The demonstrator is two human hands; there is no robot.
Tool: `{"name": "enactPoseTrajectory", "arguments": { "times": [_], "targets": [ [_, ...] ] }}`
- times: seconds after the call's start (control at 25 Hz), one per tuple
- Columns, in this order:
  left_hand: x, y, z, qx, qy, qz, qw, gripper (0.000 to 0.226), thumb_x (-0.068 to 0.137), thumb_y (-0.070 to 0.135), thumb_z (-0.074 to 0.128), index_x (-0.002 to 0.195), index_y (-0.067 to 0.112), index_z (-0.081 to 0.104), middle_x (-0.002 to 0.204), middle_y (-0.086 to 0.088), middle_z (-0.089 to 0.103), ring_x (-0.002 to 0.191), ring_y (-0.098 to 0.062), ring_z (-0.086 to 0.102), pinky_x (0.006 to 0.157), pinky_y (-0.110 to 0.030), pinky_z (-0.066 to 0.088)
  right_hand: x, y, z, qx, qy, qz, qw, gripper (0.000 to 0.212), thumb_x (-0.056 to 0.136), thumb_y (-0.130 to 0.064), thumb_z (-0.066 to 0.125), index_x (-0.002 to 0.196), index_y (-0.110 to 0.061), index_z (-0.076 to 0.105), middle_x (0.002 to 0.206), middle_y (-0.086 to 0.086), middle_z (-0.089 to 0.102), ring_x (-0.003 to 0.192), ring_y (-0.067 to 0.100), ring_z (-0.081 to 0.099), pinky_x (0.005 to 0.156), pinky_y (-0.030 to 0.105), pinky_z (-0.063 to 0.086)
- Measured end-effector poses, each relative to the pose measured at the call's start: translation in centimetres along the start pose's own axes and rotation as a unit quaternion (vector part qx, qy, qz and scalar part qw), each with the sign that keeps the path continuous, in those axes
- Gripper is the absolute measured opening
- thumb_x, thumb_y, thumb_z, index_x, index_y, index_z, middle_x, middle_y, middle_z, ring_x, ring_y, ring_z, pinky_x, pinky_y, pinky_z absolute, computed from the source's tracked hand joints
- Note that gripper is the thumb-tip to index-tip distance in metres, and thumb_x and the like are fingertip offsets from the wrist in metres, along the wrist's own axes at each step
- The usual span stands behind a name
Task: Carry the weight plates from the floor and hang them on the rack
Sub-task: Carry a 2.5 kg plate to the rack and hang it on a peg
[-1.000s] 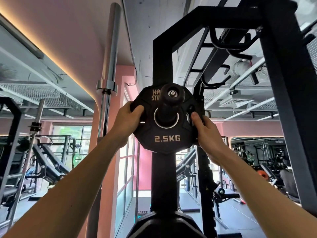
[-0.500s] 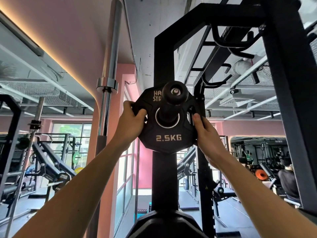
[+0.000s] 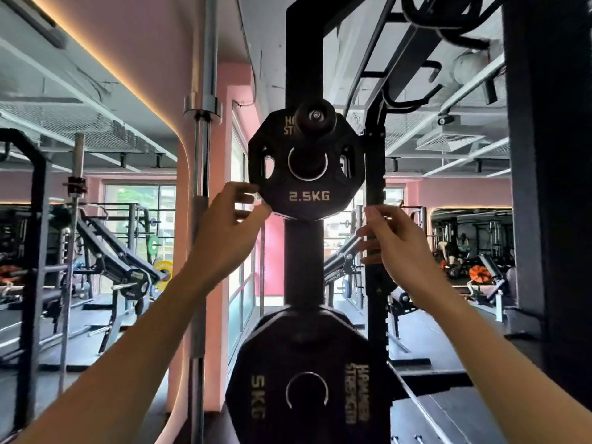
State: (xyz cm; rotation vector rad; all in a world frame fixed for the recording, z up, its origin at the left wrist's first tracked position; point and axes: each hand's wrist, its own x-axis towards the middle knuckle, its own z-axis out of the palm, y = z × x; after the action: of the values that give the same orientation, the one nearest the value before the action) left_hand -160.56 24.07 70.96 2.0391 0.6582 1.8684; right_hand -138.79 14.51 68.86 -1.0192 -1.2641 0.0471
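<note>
The rack (image 3: 302, 59), a black steel upright, is seen running through the middle of the view, with a chrome barbell (image 3: 202, 139) stood on end at its 9 o'clock. On the lower peg a 5KG plate (image 3: 307, 379) is already hung, its lettering turned sideways. Above it, at 12 o'clock, the 2.5KG plate (image 3: 306, 168) is seated on the upper peg (image 3: 315, 116), whose capped end projects in front of the bore. This plate is judged as hung; whether more plates are left on the floor cannot be told, since the floor beneath is out of view.

The 2.5KG plate is black and many-sided, with a metal-ringed bore, grip slots at 3 and 9 o'clock, and pale lettering.

The left hand (image 3: 224, 232) is held at the plate's 7 o'clock, fingers loosely curled and touching its rim, pinching nothing. The right hand (image 3: 394, 238) is held at 4 o'clock, clear of the plate, fingers relaxed and empty.
</note>
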Motion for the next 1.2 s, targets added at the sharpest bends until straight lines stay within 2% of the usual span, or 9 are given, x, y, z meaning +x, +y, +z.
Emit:
{"name": "enactPoseTrajectory", "arguments": {
  "times": [0.12,0.28,0.44,0.56,0.72,0.96,1.08,1.2],
  "targets": [
    [-5.0,1.1,-0.9,-0.004,-0.040,-0.019,0.999,0.020,0.090,0.035,0.063,0.109,0.033,0.058,0.115,0.010,0.063,0.097,0.000,0.061,0.088,-0.044,0.056,-4.7,0.0,-1.2,0.001,-0.004,0.023,1.000,0.014,0.096,-0.040,0.054,0.099,-0.028,0.061,0.093,0.007,0.068,0.076,0.021,0.070,0.073,0.043,0.058],
    [-13.2,2.4,-2.3,-0.017,-0.074,-0.075,0.994,0.030,0.080,0.044,0.058,0.106,0.031,0.063,0.110,0.014,0.066,0.096,0.000,0.063,0.090,-0.042,0.055,-12.2,0.0,-3.3,-0.012,-0.008,0.048,0.999,0.011,0.098,-0.036,0.054,0.093,-0.030,0.062,0.080,-0.008,0.068,0.073,0.011,0.065,0.072,0.037,0.053],
    [-22.1,2.5,-3.2,-0.028,-0.086,-0.149,0.985,0.028,0.075,0.047,0.059,0.099,0.033,0.063,0.099,0.018,0.067,0.090,-0.002,0.064,0.089,-0.040,0.055,-20.2,0.5,-5.2,-0.040,-0.031,0.093,0.994,0.010,0.097,-0.038,0.053,0.095,-0.034,0.062,0.093,-0.006,0.069,0.079,0.010,0.065,0.075,0.034,0.051],
    [-29.0,2.0,-4.1,-0.042,-0.116,-0.208,0.970,0.017,0.077,0.043,0.059,0.094,0.038,0.062,0.090,0.026,0.066,0.081,0.004,0.061,0.088,-0.038,0.053,-27.0,1.3,-6.0,-0.053,-0.049,0.152,0.986,0.010,0.098,-0.038,0.052,0.097,-0.033,0.061,0.095,-0.007,0.069,0.084,0.008,0.066,0.080,0.027,0.050],
    [-37.8,1.0,-5.2,-0.047,-0.147,-0.290,0.945,0.010,0.084,0.036,0.061,0.093,0.040,0.062,0.090,0.020,0.067,0.081,0.005,0.061,0.081,-0.030,0.052,-36.3,2.8,-6.5,-0.072,-0.056,0.234,0.968,0.011,0.097,-0.043,0.051,0.098,-0.037,0.061,0.097,-0.008,0.069,0.094,0.013,0.065,0.083,0.028,0.048],
    [-51.8,-2.7,-8.3,-0.053,-0.252,-0.422,0.869,0.010,0.094,0.028,0.059,0.097,0.036,0.064,0.100,0.010,0.067,0.092,-0.006,0.064,0.079,-0.030,0.051,-51.4,4.7,-6.8,-0.123,-0.023,0.378,0.917,0.019,0.096,-0.050,0.048,0.099,-0.037,0.062,0.102,-0.002,0.068,0.099,0.019,0.064,0.085,0.037,0.048],
    [-57.7,-4.3,-10.6,-0.021,-0.339,-0.471,0.814,0.009,0.095,0.032,0.058,0.100,0.038,0.062,0.106,0.010,0.066,0.102,-0.009,0.063,0.090,-0.037,0.053,-59.8,4.5,-6.3,-0.139,-0.007,0.468,0.873,0.022,0.098,-0.048,0.045,0.105,-0.034,0.061,0.106,0.000,0.066,0.100,0.018,0.062,0.083,0.033,0.049],
    [-63.0,-5.6,-12.4,0.017,-0.430,-0.512,0.743,0.011,0.096,0.036,0.056,0.105,0.035,0.062,0.107,0.009,0.065,0.102,-0.011,0.062,0.095,-0.041,0.051,-68.0,3.4,-5.4,-0.152,0.038,0.556,0.816,0.023,0.098,-0.048,0.045,0.107,-0.032,0.059,0.102,-0.005,0.064,0.095,0.015,0.062,0.078,0.027,0.044]
  ]
}}
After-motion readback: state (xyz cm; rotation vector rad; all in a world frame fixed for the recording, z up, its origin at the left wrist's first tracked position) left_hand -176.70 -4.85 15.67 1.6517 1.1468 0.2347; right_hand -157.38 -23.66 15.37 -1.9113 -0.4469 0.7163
